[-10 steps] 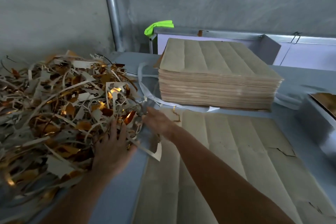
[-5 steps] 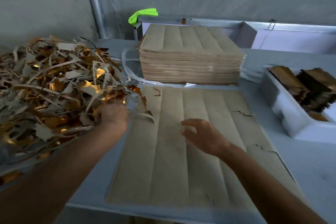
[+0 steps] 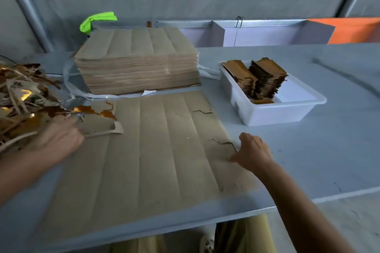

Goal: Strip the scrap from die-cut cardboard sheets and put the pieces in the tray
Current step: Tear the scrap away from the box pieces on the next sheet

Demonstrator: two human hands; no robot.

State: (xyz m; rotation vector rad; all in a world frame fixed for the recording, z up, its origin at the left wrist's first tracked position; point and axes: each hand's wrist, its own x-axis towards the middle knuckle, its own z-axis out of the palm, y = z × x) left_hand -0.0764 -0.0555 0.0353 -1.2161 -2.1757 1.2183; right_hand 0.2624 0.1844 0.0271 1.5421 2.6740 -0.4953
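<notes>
A flat die-cut cardboard sheet (image 3: 156,150) lies in front of me on the table. My right hand (image 3: 254,151) sits at its right edge beside a torn cut, fingers curled down over the edge strip and thumb on the sheet. My left hand (image 3: 58,139) lies at the sheet's left edge on a torn, curled scrap flap (image 3: 102,127). Blur hides its fingers. The white tray (image 3: 287,112) stands at the right with two stacks of brown pieces (image 3: 261,80) in it. A tall stack of uncut sheets (image 3: 137,61) stands behind.
A heap of gold and grey scrap strips (image 3: 22,98) fills the left side. White strapping (image 3: 70,86) lies round the tall stack. A green cloth (image 3: 96,21) hangs at the back. The table's front edge (image 3: 185,224) is close to me.
My view swung right, bringing the tray fully into sight. My right hand moved from the sheet's middle to its right edge. My left hand stays at the scrap heap's edge.
</notes>
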